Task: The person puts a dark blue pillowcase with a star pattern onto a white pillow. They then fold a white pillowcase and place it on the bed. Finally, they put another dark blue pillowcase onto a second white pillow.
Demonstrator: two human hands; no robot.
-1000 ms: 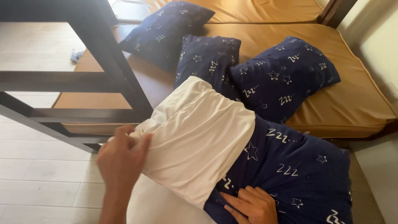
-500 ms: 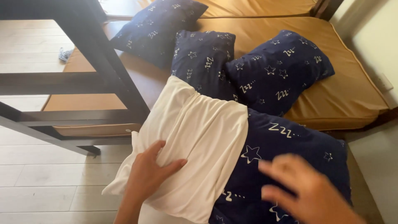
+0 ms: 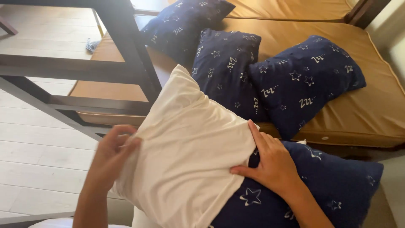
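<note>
Pillow (image 3: pixel 185 160) lay half out of its navy star-print case (image 3: pixel 320 190) in front of me, near the tan mattress (image 3: pixel 371 105) with three more navy pillows. My left hand (image 3: pixel 112 152) pinched the white edge, fingers closed on fabric, while my right hand (image 3: pixel 270 162) pressed flat and spread at the case mouth. I judged it light, soft and squashy, best gripped at a corner.

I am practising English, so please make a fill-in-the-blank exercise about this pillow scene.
1. The left hand grips the edge of the ____ pillow.
2. The right hand rests where that pillow enters the navy ____.
3. ____ other navy pillows lie on the tan mattress.

Missing words: white; pillowcase; three
</note>
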